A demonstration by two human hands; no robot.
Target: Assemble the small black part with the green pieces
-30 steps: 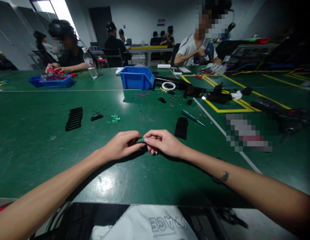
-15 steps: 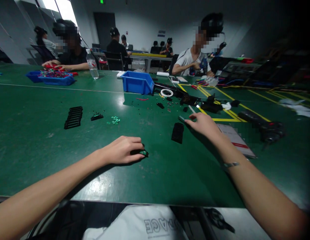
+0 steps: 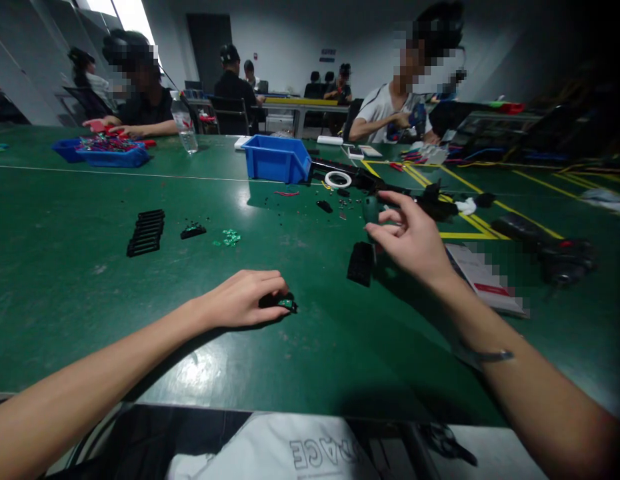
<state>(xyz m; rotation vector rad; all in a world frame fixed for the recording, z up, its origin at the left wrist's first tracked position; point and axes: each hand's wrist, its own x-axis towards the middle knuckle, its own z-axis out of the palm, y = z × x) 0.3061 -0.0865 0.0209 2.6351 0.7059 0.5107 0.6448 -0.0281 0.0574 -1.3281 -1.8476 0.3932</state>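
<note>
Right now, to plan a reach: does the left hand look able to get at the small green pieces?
Probably yes: the small green pieces lie just beyond the left hand, nothing standing between. It may need to release the green-and-black part its fingers grip.

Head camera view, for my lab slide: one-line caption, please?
Left hand holds a small black-and-green part on the green tabletop; right hand grips a dark green handle.

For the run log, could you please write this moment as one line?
left hand: gripping small black-and-green part | right hand: holding green-handled tool | nearby: black block
</note>
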